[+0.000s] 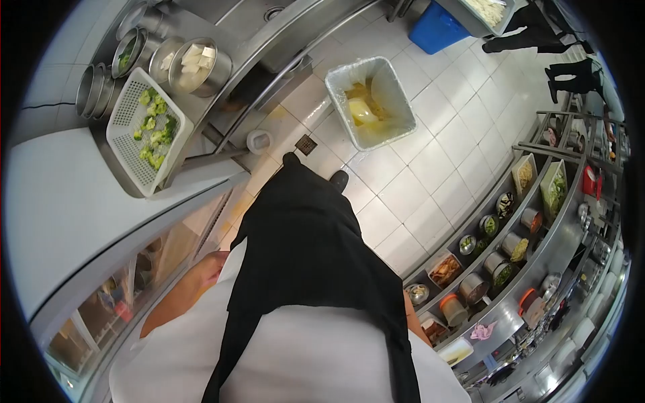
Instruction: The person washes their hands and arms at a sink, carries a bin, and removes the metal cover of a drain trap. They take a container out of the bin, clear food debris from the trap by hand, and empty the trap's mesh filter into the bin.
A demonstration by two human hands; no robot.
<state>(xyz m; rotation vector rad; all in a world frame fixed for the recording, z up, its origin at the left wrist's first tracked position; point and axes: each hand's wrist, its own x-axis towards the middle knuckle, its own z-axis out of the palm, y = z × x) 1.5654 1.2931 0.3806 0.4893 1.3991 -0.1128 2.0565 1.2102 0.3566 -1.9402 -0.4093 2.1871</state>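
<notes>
Kitchen, white tiled floor [437,151], steel work surfaces both sides. Head view: left hand [213,266] at hip level, beside the black apron [295,232]; finger spread and any hold cannot be told, fingers partly hidden. Right hand out of view, its grip likewise unknown; only a strip of right forearm [412,316] shows, with the prep counter [500,310] outward of it. Glass-fronted case [74,201] just outward of the left hand. Perforated basket [127,107] with broccoli [156,138] forward and outward, apart from that hand, which is the nearer; basket's long axis uncertain, lens bends it
</notes>
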